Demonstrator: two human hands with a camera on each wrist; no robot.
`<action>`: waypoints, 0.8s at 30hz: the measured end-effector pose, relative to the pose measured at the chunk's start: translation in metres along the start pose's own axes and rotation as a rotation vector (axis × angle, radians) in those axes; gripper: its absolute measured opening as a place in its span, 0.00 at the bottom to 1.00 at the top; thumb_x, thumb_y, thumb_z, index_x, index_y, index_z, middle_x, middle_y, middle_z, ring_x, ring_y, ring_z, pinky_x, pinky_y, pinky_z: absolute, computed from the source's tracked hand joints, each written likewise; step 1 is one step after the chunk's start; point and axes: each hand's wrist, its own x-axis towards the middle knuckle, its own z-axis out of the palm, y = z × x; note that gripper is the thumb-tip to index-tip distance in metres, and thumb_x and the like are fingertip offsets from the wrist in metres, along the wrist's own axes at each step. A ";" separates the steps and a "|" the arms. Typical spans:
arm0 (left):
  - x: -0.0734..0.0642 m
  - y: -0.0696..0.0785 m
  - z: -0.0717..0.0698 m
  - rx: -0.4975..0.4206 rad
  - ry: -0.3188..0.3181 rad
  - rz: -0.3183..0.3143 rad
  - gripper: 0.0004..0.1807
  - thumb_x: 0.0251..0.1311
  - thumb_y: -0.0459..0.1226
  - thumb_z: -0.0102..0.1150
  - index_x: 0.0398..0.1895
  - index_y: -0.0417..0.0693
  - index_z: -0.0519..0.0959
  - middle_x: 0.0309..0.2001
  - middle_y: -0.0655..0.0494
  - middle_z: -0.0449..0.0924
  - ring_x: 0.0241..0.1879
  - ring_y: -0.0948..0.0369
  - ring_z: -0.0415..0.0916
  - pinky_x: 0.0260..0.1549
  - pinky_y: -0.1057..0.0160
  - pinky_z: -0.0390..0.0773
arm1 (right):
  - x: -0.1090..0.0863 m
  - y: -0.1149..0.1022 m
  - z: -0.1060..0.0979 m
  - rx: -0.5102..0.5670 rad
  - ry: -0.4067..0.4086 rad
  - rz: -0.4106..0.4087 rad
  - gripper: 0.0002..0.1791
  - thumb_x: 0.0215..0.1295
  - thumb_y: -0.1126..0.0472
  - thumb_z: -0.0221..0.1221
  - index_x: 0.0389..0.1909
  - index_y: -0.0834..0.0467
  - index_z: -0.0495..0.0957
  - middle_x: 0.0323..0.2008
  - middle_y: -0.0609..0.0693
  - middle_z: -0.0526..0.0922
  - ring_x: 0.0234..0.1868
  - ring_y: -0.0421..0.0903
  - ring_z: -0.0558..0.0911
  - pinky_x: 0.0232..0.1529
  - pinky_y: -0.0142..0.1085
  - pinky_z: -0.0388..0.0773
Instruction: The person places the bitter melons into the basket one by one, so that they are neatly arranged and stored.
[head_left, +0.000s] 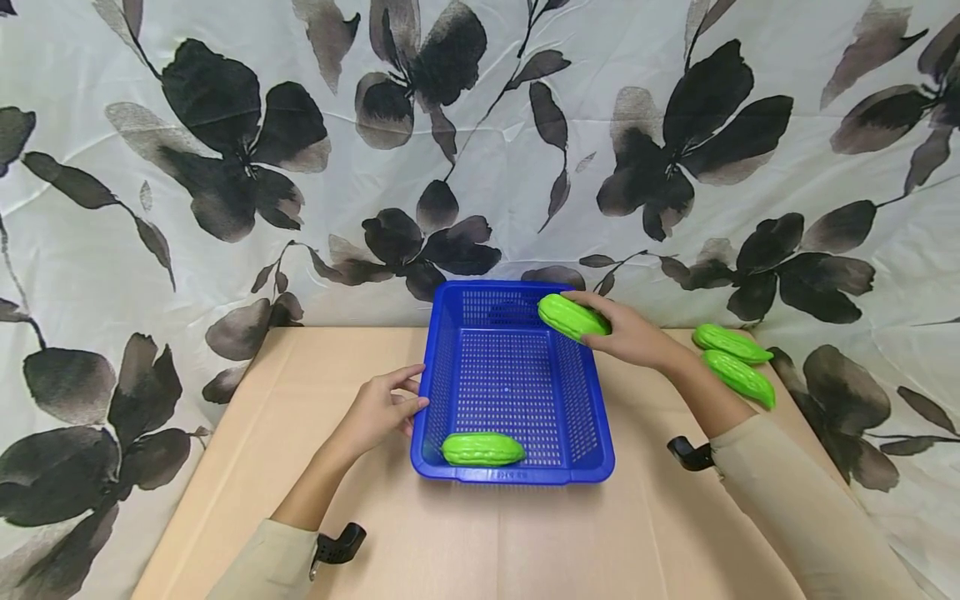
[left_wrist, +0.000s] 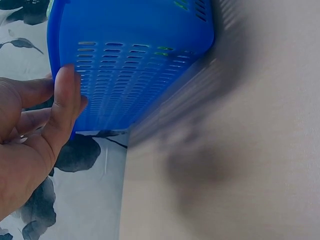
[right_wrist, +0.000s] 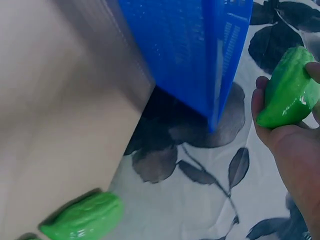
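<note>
A blue plastic basket [head_left: 510,475] with slotted walls stands on the table. My left hand [head_left: 378,412] holds its left rim; in the left wrist view, fingertips [left_wrist: 66,80] lie against the outer wall. One green bitter gourd [head_left: 483,449] lies inside along the near wall. Over the basket's far right corner, my right hand [head_left: 633,332] grips another bitter gourd [head_left: 570,318], thumb on one side and fingers on the other. The right wrist view shows that held gourd [right_wrist: 287,95] in the hand, its tapered end exposed.
Two more green bitter gourds, a far one [head_left: 729,342] and a near one [head_left: 740,378], lie side by side at the table's right edge, beyond my right forearm. A floral cloth [head_left: 525,167] hangs behind the light wooden table [head_left: 465,542].
</note>
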 end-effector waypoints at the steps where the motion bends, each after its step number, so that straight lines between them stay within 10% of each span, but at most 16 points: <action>1: 0.000 0.000 0.000 0.000 -0.001 0.002 0.32 0.66 0.26 0.63 0.74 0.32 0.67 0.50 0.34 0.80 0.23 0.64 0.82 0.21 0.58 0.90 | 0.002 -0.002 0.001 -0.013 -0.015 -0.013 0.37 0.71 0.63 0.59 0.79 0.49 0.61 0.62 0.57 0.75 0.54 0.53 0.75 0.52 0.45 0.76; 24: 0.004 0.002 0.000 -0.001 0.000 -0.037 0.33 0.66 0.26 0.63 0.74 0.34 0.67 0.50 0.36 0.81 0.25 0.61 0.83 0.23 0.58 0.90 | 0.053 -0.051 0.034 -0.091 -0.425 -0.056 0.34 0.72 0.59 0.61 0.78 0.47 0.64 0.65 0.52 0.74 0.60 0.52 0.74 0.61 0.48 0.78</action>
